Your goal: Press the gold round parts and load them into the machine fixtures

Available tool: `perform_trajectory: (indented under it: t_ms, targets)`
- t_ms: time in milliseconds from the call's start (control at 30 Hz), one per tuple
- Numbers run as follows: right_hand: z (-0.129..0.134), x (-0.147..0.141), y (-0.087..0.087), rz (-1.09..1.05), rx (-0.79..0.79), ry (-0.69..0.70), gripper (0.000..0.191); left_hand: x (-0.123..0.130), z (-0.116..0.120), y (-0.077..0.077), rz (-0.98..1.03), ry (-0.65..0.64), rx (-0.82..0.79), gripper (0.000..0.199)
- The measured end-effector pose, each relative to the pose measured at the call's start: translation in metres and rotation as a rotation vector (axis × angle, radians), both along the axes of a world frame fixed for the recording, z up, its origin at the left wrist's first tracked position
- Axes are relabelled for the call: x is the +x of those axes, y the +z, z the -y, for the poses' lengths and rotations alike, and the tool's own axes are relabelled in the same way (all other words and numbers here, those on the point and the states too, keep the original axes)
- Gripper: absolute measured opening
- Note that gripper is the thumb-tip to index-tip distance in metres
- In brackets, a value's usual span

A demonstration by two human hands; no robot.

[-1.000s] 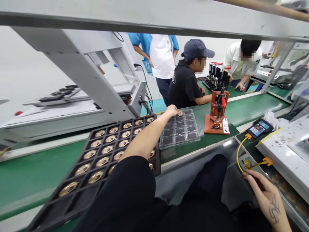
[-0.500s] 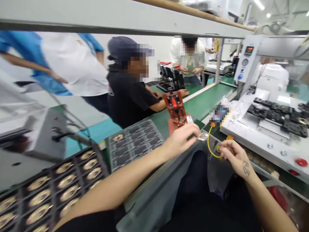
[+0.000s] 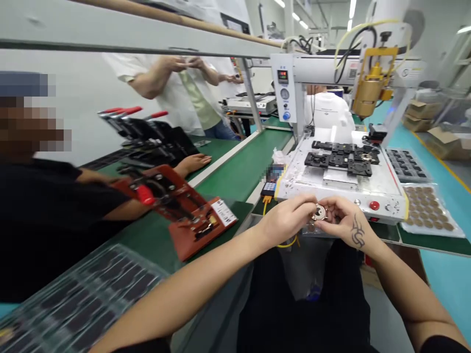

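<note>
A small round metal part (image 3: 320, 212), like a watch case, is pinched between my two hands in front of the white machine (image 3: 338, 189). My left hand (image 3: 290, 218) grips its left side, fingers bent over it. My right hand (image 3: 340, 220), with a tattoo near the wrist, holds the right side between thumb and fingers. To the left, an orange-red clamp fixture (image 3: 198, 225) with a red-tipped handle and a white label rests on the green bench. Black jigs (image 3: 338, 157) lie on the machine's bed.
A clear compartment tray (image 3: 91, 294) is at lower left, near a person in black (image 3: 37, 211). A metal frame post (image 3: 252, 93) rises behind the bench. Round brown pieces (image 3: 429, 208) fill a tray at right. A yellow cable (image 3: 290, 242) hangs below my hands.
The view has turned right. My hands have come together at the round part; before, they were apart, my left hand by the clamp fixture and my right by the yellow cable.
</note>
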State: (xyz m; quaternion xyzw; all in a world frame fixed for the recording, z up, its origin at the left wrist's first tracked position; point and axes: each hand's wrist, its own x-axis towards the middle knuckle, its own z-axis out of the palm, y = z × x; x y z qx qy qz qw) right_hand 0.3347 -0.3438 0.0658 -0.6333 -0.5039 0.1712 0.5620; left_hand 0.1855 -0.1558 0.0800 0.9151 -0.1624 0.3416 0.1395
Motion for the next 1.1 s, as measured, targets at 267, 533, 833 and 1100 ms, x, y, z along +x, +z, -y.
perform_trajectory:
  t_ms: [267,533,833,1100]
  targets:
    - [0.071,0.073,0.011,0.082,0.046,-0.498,0.047,0.156,-0.015,0.052,-0.282,0.050,-0.179,0.043]
    - [0.125,0.081,0.029,0.112,0.106,-0.666,0.052,0.319,0.011,0.081,-0.670,0.251,0.024,0.054]
    - [0.162,0.105,0.031,0.070,0.125,-0.699,0.057,0.361,0.002,0.093,-0.842,0.295,0.150,0.045]
    - [0.097,0.152,0.045,0.138,0.092,-0.667,0.062,0.372,0.021,0.096,-0.824,0.335,0.172,0.063]
